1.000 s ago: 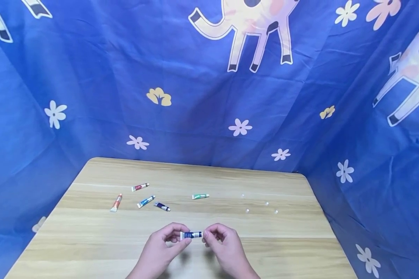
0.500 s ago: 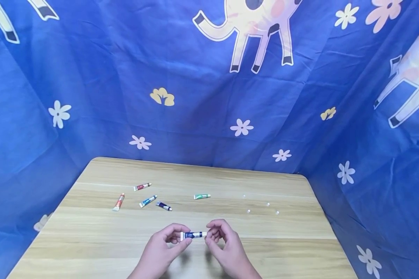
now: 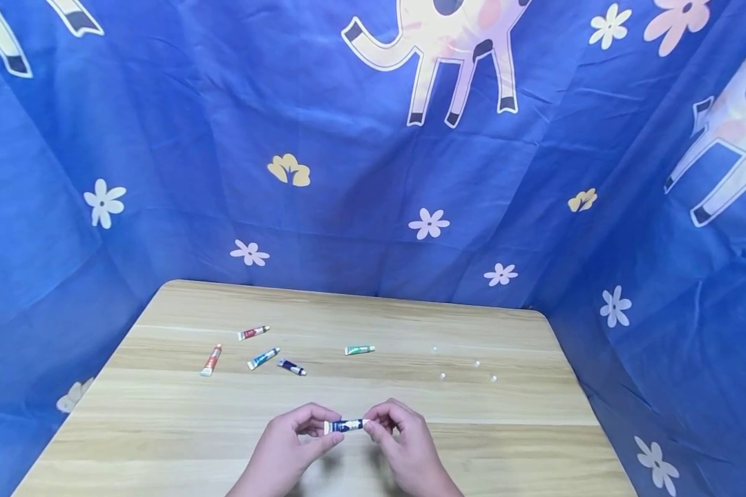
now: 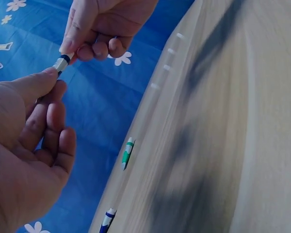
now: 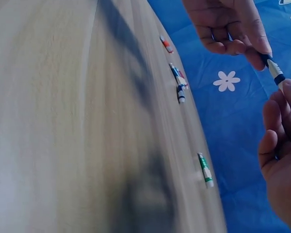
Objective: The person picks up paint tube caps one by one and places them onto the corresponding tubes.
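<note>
Blue cloth [image 3: 348, 200] printed with pale animals [image 3: 432, 45] and flowers [image 3: 247, 252] hangs behind and beside a wood-grained table [image 3: 161, 428]. Both hands are raised above the tabletop, nearer the person than the green tube [image 3: 360, 350]. The left hand [image 3: 289, 442] pinches the flat end of a dark-blue tube [image 3: 348, 425] between thumb and fingers; the right hand [image 3: 405, 442] pinches its white end, remaining fingers loosely bent. That tube lies roughly level between the hands, on the person's side of the green tube. Left of the green tube rest four more: a second dark-blue one [image 3: 292, 367], closest, then a light-blue one [image 3: 264, 359], a dark-red one [image 3: 253, 333] slightly farther back, and an orange one [image 3: 211, 360], farthest left. Four tiny white pieces [image 3: 477, 363] sit scattered to the green tube's right.
</note>
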A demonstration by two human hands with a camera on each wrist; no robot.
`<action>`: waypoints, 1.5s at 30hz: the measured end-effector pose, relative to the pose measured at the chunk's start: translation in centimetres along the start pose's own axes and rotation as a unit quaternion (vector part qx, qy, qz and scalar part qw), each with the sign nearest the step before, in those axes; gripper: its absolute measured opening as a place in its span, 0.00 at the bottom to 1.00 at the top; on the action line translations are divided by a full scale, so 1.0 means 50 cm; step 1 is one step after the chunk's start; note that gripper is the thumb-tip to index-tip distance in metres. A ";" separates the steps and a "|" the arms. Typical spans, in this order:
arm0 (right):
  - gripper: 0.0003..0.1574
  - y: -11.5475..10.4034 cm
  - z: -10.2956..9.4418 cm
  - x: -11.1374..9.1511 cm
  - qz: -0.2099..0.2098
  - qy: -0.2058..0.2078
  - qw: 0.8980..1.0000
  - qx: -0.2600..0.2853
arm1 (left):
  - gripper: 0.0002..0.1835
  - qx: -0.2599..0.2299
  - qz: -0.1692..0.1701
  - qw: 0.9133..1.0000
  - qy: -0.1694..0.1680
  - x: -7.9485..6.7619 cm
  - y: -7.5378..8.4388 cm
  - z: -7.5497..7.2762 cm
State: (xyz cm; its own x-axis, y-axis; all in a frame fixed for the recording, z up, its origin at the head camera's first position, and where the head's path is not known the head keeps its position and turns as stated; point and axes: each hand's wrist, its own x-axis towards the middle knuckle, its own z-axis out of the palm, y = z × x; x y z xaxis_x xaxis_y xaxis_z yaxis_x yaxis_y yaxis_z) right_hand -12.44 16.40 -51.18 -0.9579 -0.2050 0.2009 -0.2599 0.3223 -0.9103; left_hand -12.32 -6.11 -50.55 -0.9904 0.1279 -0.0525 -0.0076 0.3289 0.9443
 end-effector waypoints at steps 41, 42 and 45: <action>0.20 0.111 -0.133 0.063 0.127 0.099 0.986 0.040 | 0.13 0.238 0.109 0.965 0.012 0.203 -0.041 0.053; 0.20 0.118 -0.143 0.067 0.128 0.109 0.985 0.049 | 0.13 0.257 0.111 0.960 0.020 0.213 -0.048 0.052; 0.20 0.141 -0.171 0.078 0.132 0.139 0.978 0.077 | 0.13 0.295 0.117 0.948 0.031 0.241 -0.068 0.051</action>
State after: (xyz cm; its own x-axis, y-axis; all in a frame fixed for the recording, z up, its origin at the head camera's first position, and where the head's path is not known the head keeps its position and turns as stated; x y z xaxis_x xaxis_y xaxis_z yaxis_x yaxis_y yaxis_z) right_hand -19.04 25.78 -53.74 -0.9909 0.1331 0.0220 0.0028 0.1829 -0.9831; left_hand -23.89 -3.28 -55.21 -0.9620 0.2118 0.1723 0.2729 0.7675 0.5801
